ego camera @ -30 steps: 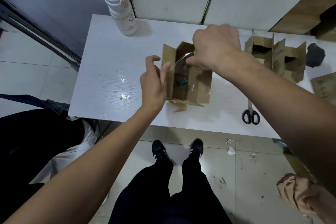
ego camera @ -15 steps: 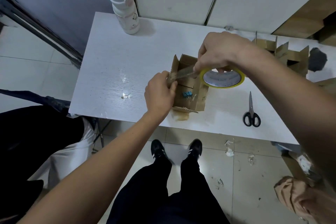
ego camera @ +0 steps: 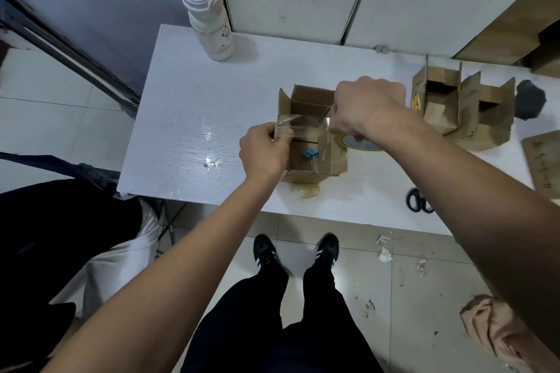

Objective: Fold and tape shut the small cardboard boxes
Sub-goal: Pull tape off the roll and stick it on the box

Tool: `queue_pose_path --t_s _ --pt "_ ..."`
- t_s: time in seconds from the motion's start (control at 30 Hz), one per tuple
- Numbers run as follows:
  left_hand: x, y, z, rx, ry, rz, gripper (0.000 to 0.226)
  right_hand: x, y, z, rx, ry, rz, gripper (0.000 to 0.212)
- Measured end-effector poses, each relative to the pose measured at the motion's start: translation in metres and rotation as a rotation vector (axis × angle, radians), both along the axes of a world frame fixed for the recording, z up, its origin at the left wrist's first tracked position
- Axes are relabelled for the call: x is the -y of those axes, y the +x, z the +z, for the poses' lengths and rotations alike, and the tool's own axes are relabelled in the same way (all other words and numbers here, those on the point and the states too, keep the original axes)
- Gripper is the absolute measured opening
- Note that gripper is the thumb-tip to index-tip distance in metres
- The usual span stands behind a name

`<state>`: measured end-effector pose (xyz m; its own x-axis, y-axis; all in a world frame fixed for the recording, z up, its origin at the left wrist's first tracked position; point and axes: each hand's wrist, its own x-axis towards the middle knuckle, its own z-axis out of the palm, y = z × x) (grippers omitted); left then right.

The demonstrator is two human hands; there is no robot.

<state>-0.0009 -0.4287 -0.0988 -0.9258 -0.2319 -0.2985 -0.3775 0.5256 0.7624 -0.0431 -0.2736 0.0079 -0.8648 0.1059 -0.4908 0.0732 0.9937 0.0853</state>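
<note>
While its 4 corrugated flaps stand open, the small brown cardboard box (ego camera: 315, 142) sits near the front edge of the white wood-grain table (ego camera: 194, 118), a glossy clear tape strip (ego camera: 303, 126) stretched across its mouth. Small blue items inside are too blurred to name, and the yellow tape roll (ego camera: 360, 144) is mostly hidden under the right hand (ego camera: 366, 109). That hand curls knuckles-up around the roll; the left hand (ego camera: 263, 151) pinches the strip's end against the box's left wall.

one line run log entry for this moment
left hand: pinches tape strip | right hand: holds strip's other end | box: flaps open
</note>
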Motion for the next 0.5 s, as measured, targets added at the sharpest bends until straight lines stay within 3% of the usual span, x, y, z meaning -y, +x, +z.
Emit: queue_pose_path --t_s 0.27,0.43,0.5 --pt "-0.009 0.006 -0.002 -0.092 -0.044 -0.028 0.029 0.013 -0.007 -0.014 0.071 0.171 0.165 0.02" --pt "-0.008 0.004 0.005 -0.087 0.068 -0.144 0.013 0.024 -0.011 -0.032 0.055 0.217 0.235 0.006" --pt "-0.003 0.001 0.009 -0.075 0.08 -0.191 0.015 0.03 -0.01 -0.04 0.051 0.206 0.231 0.019"
